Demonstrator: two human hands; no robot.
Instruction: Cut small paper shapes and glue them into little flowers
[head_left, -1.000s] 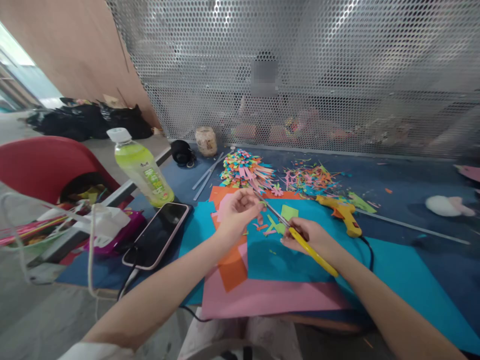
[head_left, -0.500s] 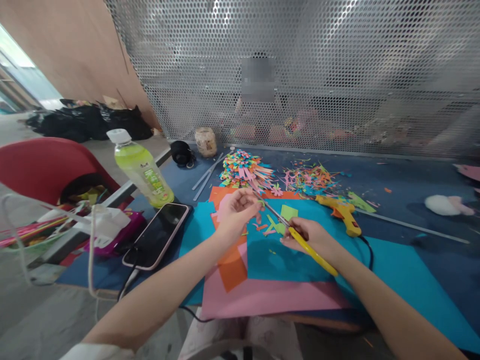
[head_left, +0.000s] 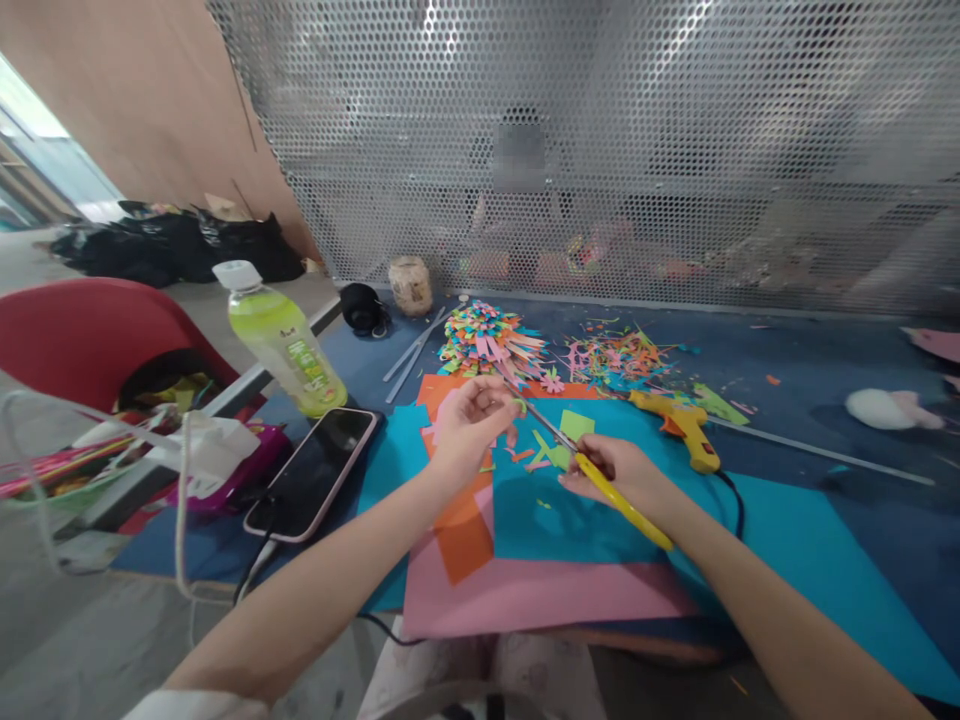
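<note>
My right hand (head_left: pixel 626 474) is closed around yellow-handled scissors (head_left: pixel 592 470), blades pointing up-left toward my left hand. My left hand (head_left: pixel 469 425) is curled in a pinch on a small scrap of paper I cannot make out, right at the blade tips. Both hands hover over stacked coloured sheets: a teal sheet (head_left: pixel 555 515), an orange sheet (head_left: pixel 461 530) and a pink sheet (head_left: pixel 525 595). Small green and pink offcuts (head_left: pixel 555 445) lie on the teal sheet between my hands.
A yellow glue gun (head_left: pixel 686 428) lies right of the scissors. Behind are a pile of multicoloured cut strips (head_left: pixel 487 340), loose scraps (head_left: pixel 619 355), a small jar (head_left: pixel 411 285), a green drink bottle (head_left: pixel 289 340), a phone (head_left: pixel 315 470), a red chair (head_left: pixel 90 335) and a perforated metal screen (head_left: pixel 600 150).
Almost nothing has moved. Both hands hold the same pose; the view has only shifted slightly.
</note>
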